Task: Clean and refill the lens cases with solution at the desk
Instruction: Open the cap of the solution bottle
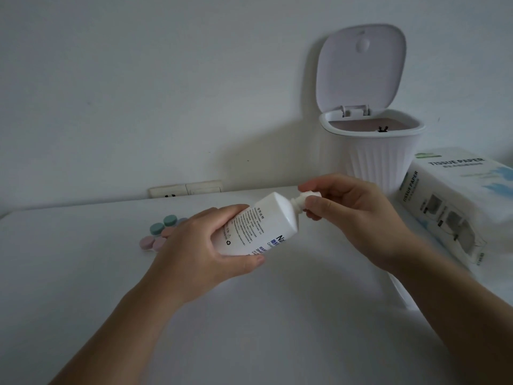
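A white solution bottle (261, 220) with printed text is tilted above the white desk (249, 315), its neck pointing up and right. My left hand (202, 245) grips the bottle's body from the left. My right hand (358, 215) pinches the white cap (306, 197) at the bottle's neck between thumb and fingers. Several lens cases (159, 232) with green, pink and purple lids lie on the desk at the left, partly hidden behind my left hand.
A small white ribbed bin (374, 162) with its lid standing open is at the back right against the wall. A tissue paper pack (455, 201) lies at the right edge. A wall socket (186, 188) sits just behind the desk.
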`<act>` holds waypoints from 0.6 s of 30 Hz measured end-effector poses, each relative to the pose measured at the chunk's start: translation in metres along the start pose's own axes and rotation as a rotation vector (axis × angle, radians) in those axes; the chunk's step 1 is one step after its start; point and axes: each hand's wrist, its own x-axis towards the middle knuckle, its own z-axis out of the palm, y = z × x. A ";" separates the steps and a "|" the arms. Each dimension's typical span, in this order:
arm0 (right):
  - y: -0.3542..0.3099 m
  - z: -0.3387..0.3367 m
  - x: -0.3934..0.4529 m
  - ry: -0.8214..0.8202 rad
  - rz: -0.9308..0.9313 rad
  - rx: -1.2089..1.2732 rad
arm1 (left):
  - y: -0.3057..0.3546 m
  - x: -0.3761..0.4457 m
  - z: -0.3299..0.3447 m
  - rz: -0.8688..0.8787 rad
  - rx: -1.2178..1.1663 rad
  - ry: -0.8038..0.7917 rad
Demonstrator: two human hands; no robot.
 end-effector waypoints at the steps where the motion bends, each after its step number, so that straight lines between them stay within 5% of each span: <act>1: -0.001 0.000 0.000 0.011 -0.007 0.002 | 0.000 0.000 0.000 0.008 0.000 0.012; 8: -0.001 -0.001 0.001 0.046 -0.046 0.042 | 0.004 -0.001 -0.001 0.022 0.051 0.072; 18: 0.014 -0.007 0.008 0.238 0.038 -0.172 | -0.006 0.009 0.001 -0.142 -0.506 0.220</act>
